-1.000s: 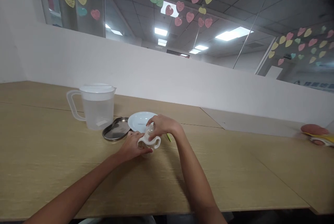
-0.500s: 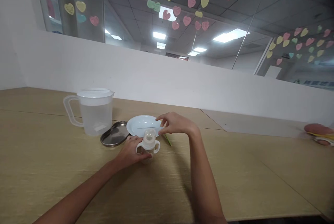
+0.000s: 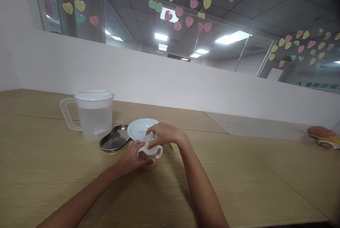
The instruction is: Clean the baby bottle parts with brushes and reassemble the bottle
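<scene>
A small baby bottle with two white side handles stands upright on the table in front of me. My left hand is wrapped round its body from the left, the thumb across the front. From above and the right, my right hand has its fingers closed round the clear cap on top of the bottle. Just behind it lies a white plate with a thin line-like object on it. A thin green piece shows from under my right wrist; the rest of it is hidden.
Left of the plate is a kidney-shaped metal tray. A lidded translucent pitcher stands farther left. At the far right edge lies a reddish and yellow item. A white wall runs along the table's back.
My right hand has come left and down from beside the bottle, and its fingers have closed on the cap. The left hand keeps its hold. The view has shifted slightly.
</scene>
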A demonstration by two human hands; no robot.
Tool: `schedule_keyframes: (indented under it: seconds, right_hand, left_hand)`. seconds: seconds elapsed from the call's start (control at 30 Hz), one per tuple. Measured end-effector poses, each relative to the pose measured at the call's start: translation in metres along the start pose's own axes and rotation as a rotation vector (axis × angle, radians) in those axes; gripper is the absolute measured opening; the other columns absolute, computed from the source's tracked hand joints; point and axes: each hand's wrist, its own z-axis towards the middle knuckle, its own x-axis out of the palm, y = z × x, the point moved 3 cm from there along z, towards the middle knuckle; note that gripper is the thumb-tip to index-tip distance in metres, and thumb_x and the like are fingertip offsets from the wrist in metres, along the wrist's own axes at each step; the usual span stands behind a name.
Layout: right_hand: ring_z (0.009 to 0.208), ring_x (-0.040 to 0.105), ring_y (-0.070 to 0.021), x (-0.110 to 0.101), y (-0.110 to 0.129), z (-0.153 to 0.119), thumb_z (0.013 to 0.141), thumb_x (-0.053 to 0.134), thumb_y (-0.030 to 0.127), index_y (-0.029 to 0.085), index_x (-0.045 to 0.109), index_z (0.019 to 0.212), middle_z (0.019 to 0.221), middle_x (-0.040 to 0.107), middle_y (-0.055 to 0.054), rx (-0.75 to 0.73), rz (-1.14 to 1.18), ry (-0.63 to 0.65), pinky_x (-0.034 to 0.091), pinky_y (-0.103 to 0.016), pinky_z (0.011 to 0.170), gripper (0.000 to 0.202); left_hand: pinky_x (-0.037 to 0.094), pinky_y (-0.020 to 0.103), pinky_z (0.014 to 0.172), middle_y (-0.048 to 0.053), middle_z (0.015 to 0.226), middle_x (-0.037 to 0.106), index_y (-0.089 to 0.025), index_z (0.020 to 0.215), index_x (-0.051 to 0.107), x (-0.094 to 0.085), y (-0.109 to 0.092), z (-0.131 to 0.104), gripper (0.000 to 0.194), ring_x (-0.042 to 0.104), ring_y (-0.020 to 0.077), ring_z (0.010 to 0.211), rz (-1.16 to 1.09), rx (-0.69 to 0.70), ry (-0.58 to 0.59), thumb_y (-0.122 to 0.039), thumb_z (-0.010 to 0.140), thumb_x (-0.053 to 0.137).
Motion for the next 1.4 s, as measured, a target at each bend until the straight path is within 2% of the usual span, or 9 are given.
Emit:
schedule_keyframes:
  seconds: [0.23, 0.57, 0.73, 0.83, 0.97, 1.03, 1.13, 1.23, 1.4]
  right_hand:
    - [0.087, 0.059, -0.0203, -0.004, 0.002, -0.001, 0.074, 0.060, 0.044, 0.017, 0.064, 0.109, 0.095, 0.068, -0.008, -0.073, -0.103, 0.000, 0.041, -0.025, 0.067, 0.045]
    - [0.089, 0.059, -0.0203, -0.005, -0.005, 0.000, 0.069, 0.066, 0.046, 0.018, 0.063, 0.110, 0.099, 0.066, -0.007, -0.010, 0.022, 0.021, 0.042, -0.025, 0.067, 0.050]
    - [0.088, 0.058, -0.0188, -0.013, -0.003, -0.013, 0.068, 0.068, 0.039, 0.020, 0.061, 0.110, 0.100, 0.065, -0.005, -0.051, 0.034, -0.084, 0.040, -0.026, 0.070, 0.047]
    - [0.087, 0.055, -0.0169, -0.026, -0.007, -0.029, 0.070, 0.067, 0.031, 0.019, 0.059, 0.108, 0.101, 0.063, -0.004, -0.066, 0.071, -0.211, 0.040, -0.026, 0.073, 0.040]
    - [0.084, 0.053, -0.0151, -0.036, -0.023, -0.035, 0.068, 0.066, 0.027, 0.019, 0.054, 0.105, 0.104, 0.056, -0.005, 0.027, 0.173, -0.402, 0.041, -0.026, 0.072, 0.040]
    - [0.081, 0.053, -0.0153, -0.032, -0.034, -0.025, 0.067, 0.066, 0.031, 0.019, 0.051, 0.107, 0.100, 0.056, -0.005, 0.087, 0.206, -0.426, 0.041, -0.026, 0.070, 0.044]
    - [0.080, 0.054, -0.0164, -0.014, -0.046, 0.003, 0.072, 0.063, 0.040, 0.017, 0.050, 0.108, 0.091, 0.059, -0.005, 0.106, 0.224, -0.329, 0.041, -0.026, 0.068, 0.045]
    - [0.081, 0.055, -0.0167, 0.007, -0.053, 0.031, 0.079, 0.057, 0.041, 0.014, 0.053, 0.109, 0.094, 0.061, -0.007, 0.121, 0.175, -0.193, 0.040, -0.026, 0.069, 0.040]
    - [0.078, 0.053, -0.0147, 0.025, -0.053, 0.049, 0.083, 0.055, 0.033, 0.012, 0.061, 0.100, 0.091, 0.063, -0.006, 0.070, 0.114, -0.070, 0.038, -0.024, 0.069, 0.028]
  left_hand:
    - [0.042, 0.041, 0.090, 0.006, 0.113, 0.062, -0.023, 0.111, 0.059, -0.001, 0.000, 0.002, 0.055, 0.053, 0.0303, 0.105, -0.099, 0.015, 0.030, -0.057, 0.068, 0.063]
    - [0.042, 0.038, 0.089, 0.005, 0.112, 0.063, -0.022, 0.111, 0.060, -0.002, 0.000, 0.002, 0.055, 0.055, 0.0280, 0.103, -0.092, 0.026, 0.054, -0.057, 0.068, 0.064]
    - [0.042, 0.038, 0.089, 0.005, 0.113, 0.063, -0.021, 0.112, 0.060, -0.006, -0.002, 0.002, 0.056, 0.054, 0.0283, 0.103, -0.065, 0.003, 0.071, -0.059, 0.070, 0.061]
    - [0.043, 0.038, 0.089, 0.006, 0.112, 0.063, -0.021, 0.112, 0.060, -0.005, -0.001, 0.002, 0.058, 0.055, 0.0281, 0.103, -0.066, 0.005, 0.075, -0.060, 0.069, 0.061]
    - [0.043, 0.039, 0.090, 0.006, 0.114, 0.063, -0.023, 0.112, 0.060, -0.004, 0.000, 0.002, 0.059, 0.055, 0.0280, 0.104, -0.070, 0.018, 0.052, -0.061, 0.068, 0.062]
    - [0.042, 0.039, 0.090, 0.006, 0.115, 0.062, -0.022, 0.112, 0.060, -0.004, 0.000, 0.001, 0.059, 0.054, 0.0283, 0.105, -0.066, 0.017, 0.049, -0.061, 0.068, 0.061]
    - [0.041, 0.040, 0.092, 0.005, 0.116, 0.062, -0.021, 0.114, 0.059, -0.004, 0.000, 0.000, 0.059, 0.053, 0.0288, 0.105, -0.061, 0.034, 0.041, -0.061, 0.070, 0.060]
    - [0.041, 0.040, 0.091, 0.006, 0.115, 0.062, -0.020, 0.113, 0.059, -0.003, 0.002, 0.000, 0.061, 0.053, 0.0291, 0.104, -0.067, 0.029, 0.041, -0.061, 0.069, 0.061]
    - [0.041, 0.040, 0.091, 0.008, 0.115, 0.062, -0.019, 0.114, 0.059, 0.001, 0.007, 0.000, 0.063, 0.053, 0.0288, 0.105, -0.073, 0.000, 0.045, -0.062, 0.067, 0.062]
